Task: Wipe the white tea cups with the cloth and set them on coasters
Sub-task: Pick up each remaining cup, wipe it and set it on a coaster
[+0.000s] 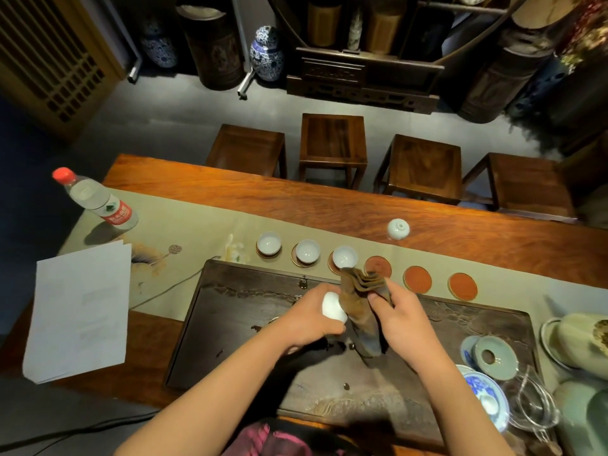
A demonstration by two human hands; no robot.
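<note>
Clamped in my left hand (pixel 307 319) is a small white porcelain tea cup (pixel 333 307), my fingers wrapped round its side, while my right hand (pixel 403 319) pinches shut on a folded brown cloth (pixel 360 311) that presses against the cup and hangs down toward the dark carved wooden tea tray (pixel 427 366). Both hands hover over the middle of that tray. Just beyond the tray's far edge runs a row of round coasters on the beige table runner (pixel 197 222): three white cups (pixel 269 243) (pixel 307 251) (pixel 344 257) sit upright on the ones toward the left, and three bare orange-red coasters (pixel 378 266) (pixel 417 279) (pixel 463 286) lie to their right. Farther beyond the tray, on the runner's far edge, one more white cup (pixel 398 229) stands upside down. Well left of the tray lie a stack of white paper (pixel 79 311) and a clear plastic water bottle with a red cap (pixel 95 199). At the tray's right end rest a pale green lid (pixel 495 357) and a blue-and-white dish (pixel 487 399).
</note>
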